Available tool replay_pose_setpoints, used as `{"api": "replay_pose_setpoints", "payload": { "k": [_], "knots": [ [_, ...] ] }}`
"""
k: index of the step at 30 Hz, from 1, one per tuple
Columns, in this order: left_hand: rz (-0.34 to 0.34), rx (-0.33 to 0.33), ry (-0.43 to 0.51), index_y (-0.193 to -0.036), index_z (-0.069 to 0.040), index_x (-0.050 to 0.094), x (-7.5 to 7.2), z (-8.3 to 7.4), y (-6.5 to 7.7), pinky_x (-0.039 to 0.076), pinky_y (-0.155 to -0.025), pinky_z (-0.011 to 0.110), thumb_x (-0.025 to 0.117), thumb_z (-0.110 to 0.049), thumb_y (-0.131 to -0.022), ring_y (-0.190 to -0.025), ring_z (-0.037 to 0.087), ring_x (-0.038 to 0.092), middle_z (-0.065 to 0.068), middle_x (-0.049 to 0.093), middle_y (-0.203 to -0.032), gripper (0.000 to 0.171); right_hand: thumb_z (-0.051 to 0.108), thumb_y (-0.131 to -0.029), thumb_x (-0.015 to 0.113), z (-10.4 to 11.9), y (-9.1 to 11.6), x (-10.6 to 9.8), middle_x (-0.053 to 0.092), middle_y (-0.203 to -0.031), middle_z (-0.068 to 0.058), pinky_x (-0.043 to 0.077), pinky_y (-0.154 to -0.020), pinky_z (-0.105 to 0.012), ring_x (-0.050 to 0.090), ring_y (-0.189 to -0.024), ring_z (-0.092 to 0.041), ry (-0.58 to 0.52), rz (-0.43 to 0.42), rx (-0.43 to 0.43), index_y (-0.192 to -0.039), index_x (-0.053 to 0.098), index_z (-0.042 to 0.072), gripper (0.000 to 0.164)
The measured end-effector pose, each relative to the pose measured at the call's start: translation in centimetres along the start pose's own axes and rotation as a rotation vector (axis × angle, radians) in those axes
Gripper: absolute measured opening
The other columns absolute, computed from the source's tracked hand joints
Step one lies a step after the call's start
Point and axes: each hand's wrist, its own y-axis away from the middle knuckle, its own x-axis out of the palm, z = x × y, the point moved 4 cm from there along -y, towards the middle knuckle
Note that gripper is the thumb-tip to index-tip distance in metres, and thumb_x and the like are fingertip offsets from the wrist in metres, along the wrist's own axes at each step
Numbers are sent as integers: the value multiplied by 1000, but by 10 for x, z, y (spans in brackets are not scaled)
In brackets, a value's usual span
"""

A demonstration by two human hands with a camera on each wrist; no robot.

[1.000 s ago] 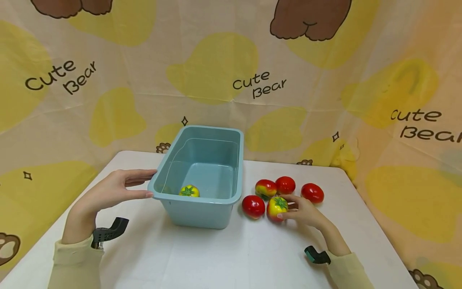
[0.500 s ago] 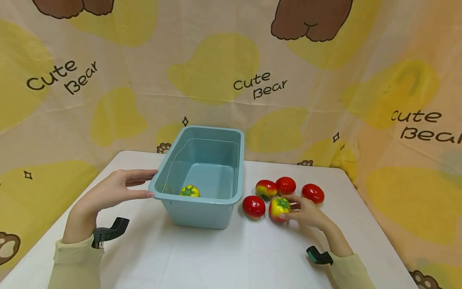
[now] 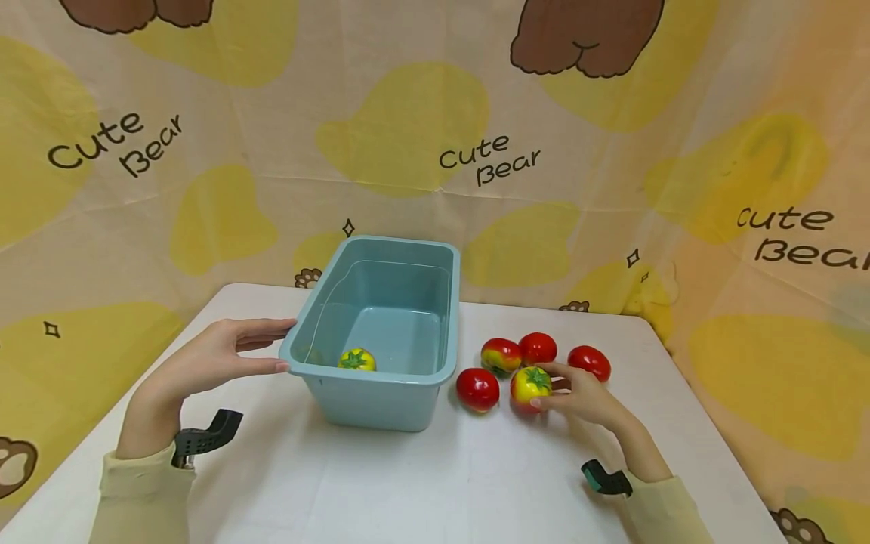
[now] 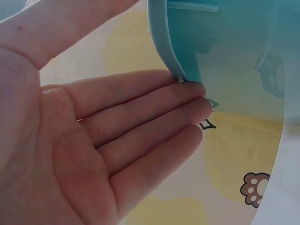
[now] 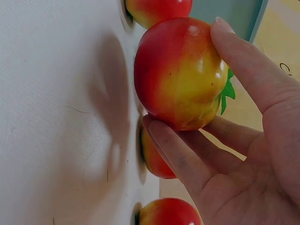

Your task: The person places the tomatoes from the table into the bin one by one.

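Held fruit (image 3: 530, 389): round and glossy, red blending into yellow, with green leaves (image 3: 539, 378) on its crown and small dark specks on its yellow side; whether it touches the counter (image 3: 408, 491) is hard to tell.
Right hand (image 3: 584, 397): pinches that fruit, thumb on the near side and fingers on the far side; seen from the head, the fruit lies at nine o'clock of the palm.
Loose fruits: around the held one, a red fruit (image 3: 478, 390) just beside it at nine o'clock, a mottled fruit (image 3: 501, 355) near half past ten, a second red fruit (image 3: 538, 348) at twelve, and a third red fruit (image 3: 589, 363) between two and three.
Bin (image 3: 370, 397): pale blue, upright on the counter, between nine and ten o'clock of the held fruit; a yellow fruit (image 3: 356, 360) sits inside, at its near end.
Left hand (image 3: 220, 351): fingers straight, tips at the bin's rim, about eight o'clock of its middle.
Backdrop (image 3: 408, 136): "cute Bear" cloth, twelve o'clock.
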Motion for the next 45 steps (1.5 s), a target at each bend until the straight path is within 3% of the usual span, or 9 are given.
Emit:
{"api": "replay_pose_setpoints", "payload": {
  "k": [11,23,33,45],
  "knots": [
    [0,-8,-7,-134,-17,55,-1,1,0,42,-93,7,73,-41,-81,-115,6,58,1,61,-129,61,41,-77,77,4,1,-8,62,-117,-10,58,-81,-34,60,-104,-27,8,-16,13,-131,54,8,68],
    [2,-16,-19,-135,-16,54,-1,0,0,43,-93,8,73,-41,-81,-117,24,59,2,61,-129,62,41,-77,77,10,1,-15,61,-118,-11,58,-81,-34,61,-104,-29,58,-30,-23,-131,54,8,67],
    [3,-13,-14,-134,-16,56,-1,-1,0,43,-93,8,74,-41,-81,-117,22,59,1,61,-129,61,43,-77,76,17,-1,-21,61,-120,-13,58,-81,-35,60,-106,-30,66,-20,-23,-132,53,7,70],
    [2,-4,-15,-133,-16,56,-1,0,-1,43,-93,8,74,-40,-81,-115,10,59,1,61,-128,60,42,-78,76,31,-7,-26,60,-121,-13,58,-82,-35,60,-106,-31,61,-9,-66,-132,53,9,68]
  ]
}}
